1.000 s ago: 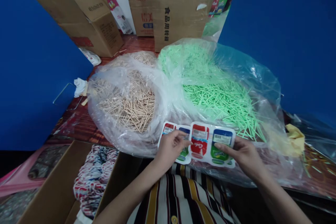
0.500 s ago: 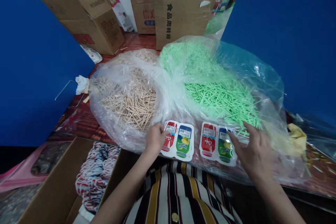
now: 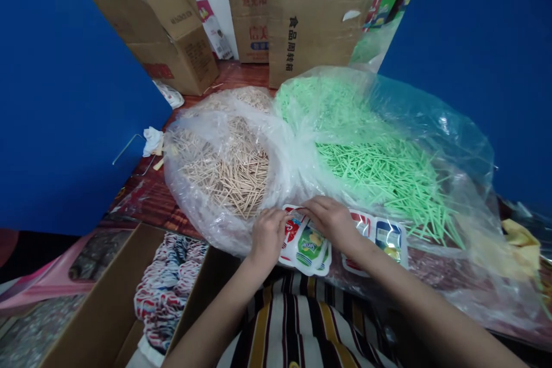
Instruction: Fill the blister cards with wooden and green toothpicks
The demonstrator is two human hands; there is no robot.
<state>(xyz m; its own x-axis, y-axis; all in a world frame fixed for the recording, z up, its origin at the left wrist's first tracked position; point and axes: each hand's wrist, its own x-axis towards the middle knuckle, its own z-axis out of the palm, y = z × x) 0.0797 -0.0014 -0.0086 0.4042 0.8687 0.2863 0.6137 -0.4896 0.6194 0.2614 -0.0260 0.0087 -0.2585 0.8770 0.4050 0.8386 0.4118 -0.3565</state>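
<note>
A flat twin packet (image 3: 311, 246) printed with a red cola cup and a green Sprite cup lies close to my body, slightly askew over another one. My left hand (image 3: 266, 237) pinches its left edge with curled fingers. From the right, my right hand (image 3: 331, 222) reaches over with fingers closed at the packet's top edge; the fingertips partly hide each other. A second twin packet (image 3: 390, 238) lies to the right, partly covered by my right wrist. Just beyond are a clear bag of light brown sticks (image 3: 244, 178) and one of bright green sticks (image 3: 383, 175).
At lower left an open carton (image 3: 107, 293) holds many bundled printed packets (image 3: 170, 287). Cardboard boxes (image 3: 319, 23) stand along the back. Blue panels (image 3: 470, 57) flank the wood-patterned table (image 3: 149, 192). A yellow cloth-like piece (image 3: 521, 247) lies at the right.
My right hand has moved left from the right packet to the left packet, which now sits askew. My left hand stays at its left edge. The whole view has shifted slightly.
</note>
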